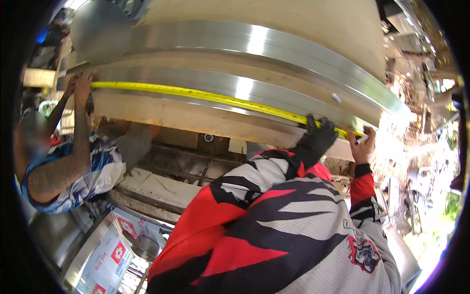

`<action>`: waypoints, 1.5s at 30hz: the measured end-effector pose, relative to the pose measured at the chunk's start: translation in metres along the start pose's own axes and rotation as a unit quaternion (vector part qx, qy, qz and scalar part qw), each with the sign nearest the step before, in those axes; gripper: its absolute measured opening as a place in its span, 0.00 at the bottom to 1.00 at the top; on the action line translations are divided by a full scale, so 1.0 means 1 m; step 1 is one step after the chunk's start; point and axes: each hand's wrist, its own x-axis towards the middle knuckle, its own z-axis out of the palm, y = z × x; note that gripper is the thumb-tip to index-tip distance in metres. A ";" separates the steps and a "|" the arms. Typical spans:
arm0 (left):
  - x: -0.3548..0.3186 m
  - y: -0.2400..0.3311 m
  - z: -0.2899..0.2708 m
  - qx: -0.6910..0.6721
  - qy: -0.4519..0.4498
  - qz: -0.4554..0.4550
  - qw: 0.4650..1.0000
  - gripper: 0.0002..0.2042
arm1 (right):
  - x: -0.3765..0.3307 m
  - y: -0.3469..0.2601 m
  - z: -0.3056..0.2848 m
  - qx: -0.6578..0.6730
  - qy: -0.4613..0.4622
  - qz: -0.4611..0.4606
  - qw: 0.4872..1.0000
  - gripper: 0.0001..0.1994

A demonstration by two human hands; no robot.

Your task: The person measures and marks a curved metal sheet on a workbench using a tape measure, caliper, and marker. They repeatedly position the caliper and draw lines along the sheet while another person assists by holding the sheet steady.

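Note:
A yellow tape measure stretches along a long, shiny metal strip in front of me. My left hand, in a black glove, is closed over the tape blade near its right end, fingers bent across it at the strip's near edge. Just to its right, my bare right hand pinches a small white marker-like stick beside the last stretch of yellow tape. Whether the tape's case sits there is hidden by my fingers. At the far left, a co-worker's hands hold the tape's other end.
A second metal strip lies farther back on the tan board. A small white piece rests between the strips. The co-worker stands at left. Below the board is a dark metal frame; printed sheet stands lower left.

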 end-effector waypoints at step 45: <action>-0.126 -0.191 -0.269 0.242 0.152 -0.186 0.940 0.17 | 0.071 -0.062 -0.061 0.148 -0.105 -0.080 0.980 0.18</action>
